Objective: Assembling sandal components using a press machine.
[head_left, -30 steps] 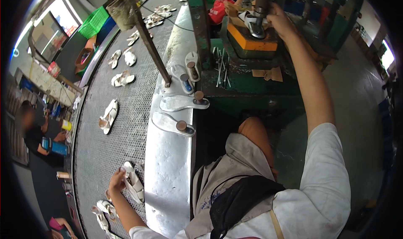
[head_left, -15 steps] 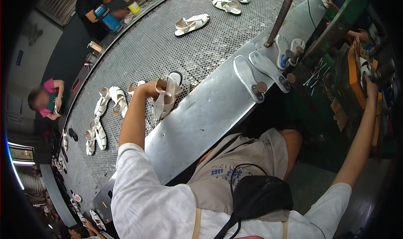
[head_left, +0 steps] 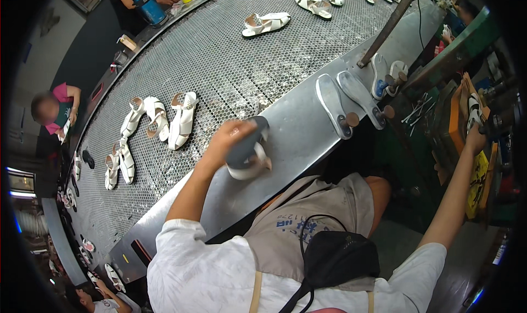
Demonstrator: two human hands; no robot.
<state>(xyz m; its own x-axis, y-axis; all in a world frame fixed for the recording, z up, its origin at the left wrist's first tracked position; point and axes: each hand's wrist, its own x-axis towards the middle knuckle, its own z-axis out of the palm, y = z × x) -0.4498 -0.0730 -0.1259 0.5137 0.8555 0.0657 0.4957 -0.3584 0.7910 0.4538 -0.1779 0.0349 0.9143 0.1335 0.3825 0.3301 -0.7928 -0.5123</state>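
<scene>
My left hand (head_left: pixel 226 144) is closed around a white sandal (head_left: pixel 248 170) over the metal ledge. The sandal is tilted, its dark grey sole facing up, and motion smears it. Off to the right, my right hand (head_left: pixel 476 138) grips the lower end of another white sandal (head_left: pixel 474 109), which sits in an orange-edged machine (head_left: pixel 454 118). Its fingers are only partly visible there. Left of my left hand, a white strappy sandal (head_left: pixel 183 121) lies on the mesh conveyor (head_left: pixel 219 66), beside another pair (head_left: pixel 156 118).
Metal foot-shaped plates with round brown knobs (head_left: pixel 334 104) rest on the metal ledge (head_left: pixel 285 143). A rusty post (head_left: pixel 387 27) rises from it. More white sandals (head_left: pixel 267 23) are spread over the far mesh. Across the conveyor, a person in a pink-sleeved top (head_left: pixel 57 110) handles a shoe.
My left hand has lifted a sandal off the mesh onto the ledge side and turned its sole up. My right hand has moved slightly lower at the machine. The view has shifted a little.
</scene>
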